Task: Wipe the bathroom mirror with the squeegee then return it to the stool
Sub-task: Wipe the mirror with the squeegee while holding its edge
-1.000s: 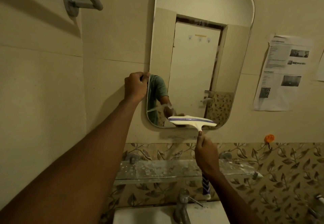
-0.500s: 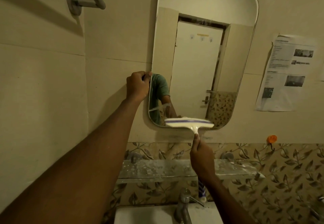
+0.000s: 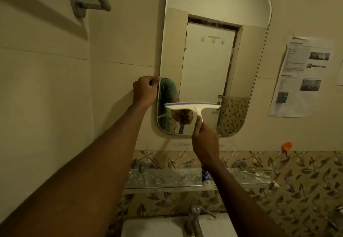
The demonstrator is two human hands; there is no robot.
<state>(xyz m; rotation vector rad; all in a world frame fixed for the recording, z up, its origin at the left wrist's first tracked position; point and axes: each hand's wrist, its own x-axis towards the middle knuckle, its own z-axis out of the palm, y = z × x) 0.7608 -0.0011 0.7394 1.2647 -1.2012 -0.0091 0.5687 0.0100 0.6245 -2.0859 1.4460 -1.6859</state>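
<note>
Dim yellowish light, soft wall shadows, wide-angle bending at edges

The mirror [image 3: 213, 51] hangs above a shelf [image 3: 167, 180], with a paper sheet [image 3: 302, 77] to its right.

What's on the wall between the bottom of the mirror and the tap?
In the head view, a glass shelf spans the leaf-patterned tiles between the mirror and tap; the right hand and squeegee cross in front.
</note>
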